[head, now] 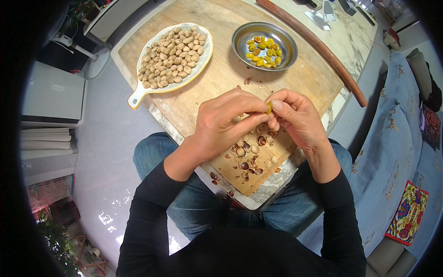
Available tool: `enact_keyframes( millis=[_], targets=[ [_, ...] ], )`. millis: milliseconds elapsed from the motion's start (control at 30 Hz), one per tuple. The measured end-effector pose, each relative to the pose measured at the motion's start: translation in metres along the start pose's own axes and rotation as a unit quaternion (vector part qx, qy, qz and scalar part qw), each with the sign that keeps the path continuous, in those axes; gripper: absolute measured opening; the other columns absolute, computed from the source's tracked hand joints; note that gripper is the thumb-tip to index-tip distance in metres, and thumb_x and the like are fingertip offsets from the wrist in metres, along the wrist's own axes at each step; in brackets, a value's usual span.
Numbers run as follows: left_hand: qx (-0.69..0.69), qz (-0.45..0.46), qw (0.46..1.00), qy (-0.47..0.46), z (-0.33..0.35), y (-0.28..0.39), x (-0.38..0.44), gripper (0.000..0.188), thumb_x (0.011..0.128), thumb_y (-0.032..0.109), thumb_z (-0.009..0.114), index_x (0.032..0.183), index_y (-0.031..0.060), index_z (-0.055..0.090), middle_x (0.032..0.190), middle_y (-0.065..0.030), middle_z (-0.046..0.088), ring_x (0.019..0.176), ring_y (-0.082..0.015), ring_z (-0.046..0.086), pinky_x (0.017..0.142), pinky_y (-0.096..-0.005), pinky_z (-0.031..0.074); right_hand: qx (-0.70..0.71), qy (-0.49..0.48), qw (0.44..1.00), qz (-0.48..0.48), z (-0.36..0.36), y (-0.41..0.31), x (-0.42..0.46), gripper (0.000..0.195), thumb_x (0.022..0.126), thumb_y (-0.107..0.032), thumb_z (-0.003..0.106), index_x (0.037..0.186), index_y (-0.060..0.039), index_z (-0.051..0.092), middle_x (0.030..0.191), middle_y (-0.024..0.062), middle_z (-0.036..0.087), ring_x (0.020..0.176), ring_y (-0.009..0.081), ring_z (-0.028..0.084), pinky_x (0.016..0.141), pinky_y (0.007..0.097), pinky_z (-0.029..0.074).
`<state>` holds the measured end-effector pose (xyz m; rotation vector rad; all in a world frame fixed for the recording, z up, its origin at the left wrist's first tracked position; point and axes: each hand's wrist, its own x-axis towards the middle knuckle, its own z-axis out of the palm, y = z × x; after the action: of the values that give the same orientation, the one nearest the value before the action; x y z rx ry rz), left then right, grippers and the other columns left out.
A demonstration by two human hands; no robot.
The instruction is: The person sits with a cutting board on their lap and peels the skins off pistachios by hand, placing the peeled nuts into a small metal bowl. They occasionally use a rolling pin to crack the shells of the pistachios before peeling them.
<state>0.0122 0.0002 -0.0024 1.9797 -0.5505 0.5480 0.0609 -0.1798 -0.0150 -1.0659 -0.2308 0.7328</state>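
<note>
Between the fingertips of my left hand (228, 117) and my right hand (297, 117) is a yellow-green nut kernel (269, 107); both hands pinch it above the wooden board (221, 72). Cracked shells and brown skins (244, 165) lie scattered under and in front of my hands. At the upper left a white handled dish with a yellow edge (135, 98) holds many whole ginkgo nuts in their shells (173, 55). A round steel bowl (294, 52) farther back holds peeled yellow and green kernels (270, 52), a few of them browner.
A long wooden rolling pin (318, 45) lies along the right side of the board, its near end past the marble tabletop's edge (346, 20). A white stand (322, 17) is at the back right. A sofa with a blue cover (384, 145) stands to the right.
</note>
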Motion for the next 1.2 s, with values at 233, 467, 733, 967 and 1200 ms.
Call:
enact_keyframes(
  millis=[233,467,733,967,1200],
  targets=[
    [-0.219,-0.23,0.948,0.017,0.007,-0.006,-0.007,0.011,0.08,0.004,0.063,0.091,0.0002,0.06,0.083,-0.0049,0.064,0.076,-0.0096,0.061,0.067,-0.0227,0.05,-0.032,0.028,0.998,-0.035,0.001,0.0,0.001,0.016,0.089,-0.015,0.055,0.095,-0.0001,0.055,0.079,0.0072,0.062,0.065,0.0092,0.059,0.059,0.0204,0.048],
    [-0.264,-0.272,0.925,0.024,0.005,-0.004,-0.001,0.015,0.082,0.005,0.062,0.097,-0.0004,0.06,0.086,-0.0049,0.064,0.079,-0.0093,0.06,0.07,-0.0226,0.049,-0.144,0.048,0.984,-0.089,0.007,-0.003,-0.002,0.014,0.09,-0.012,0.053,0.096,0.0009,0.054,0.08,0.0066,0.061,0.067,0.0084,0.058,0.061,0.0188,0.048],
    [-0.054,-0.092,0.994,0.02,-0.002,0.002,0.009,0.018,0.072,0.001,0.069,0.09,0.0018,0.065,0.084,-0.0088,0.064,0.075,-0.0161,0.061,0.067,-0.0255,0.048,-0.088,-0.004,0.995,-0.053,0.01,-0.006,0.001,0.016,0.092,-0.018,0.051,0.093,-0.0021,0.052,0.076,0.0033,0.059,0.062,0.0059,0.054,0.057,0.0174,0.045],
    [-0.011,-0.008,1.0,-0.014,-0.011,0.002,0.015,0.016,0.074,0.007,0.068,0.089,0.003,0.061,0.075,-0.0082,0.06,0.068,-0.0192,0.06,0.06,-0.0272,0.047,-0.157,-0.05,0.986,-0.026,0.016,-0.011,0.001,0.022,0.095,-0.026,0.044,0.084,-0.007,0.049,0.063,-0.0021,0.051,0.052,0.0032,0.046,0.046,0.0159,0.034],
    [0.143,0.105,0.982,-0.059,-0.018,-0.002,0.016,0.022,0.076,0.019,0.066,0.074,0.0058,0.049,0.063,-0.0082,0.048,0.057,-0.0263,0.051,0.05,-0.0335,0.041,-0.16,-0.087,0.983,-0.01,0.024,-0.012,0.003,0.034,0.096,-0.036,0.04,0.078,-0.0072,0.046,0.061,-0.0004,0.047,0.049,0.0047,0.039,0.044,0.0181,0.03]
  ],
)
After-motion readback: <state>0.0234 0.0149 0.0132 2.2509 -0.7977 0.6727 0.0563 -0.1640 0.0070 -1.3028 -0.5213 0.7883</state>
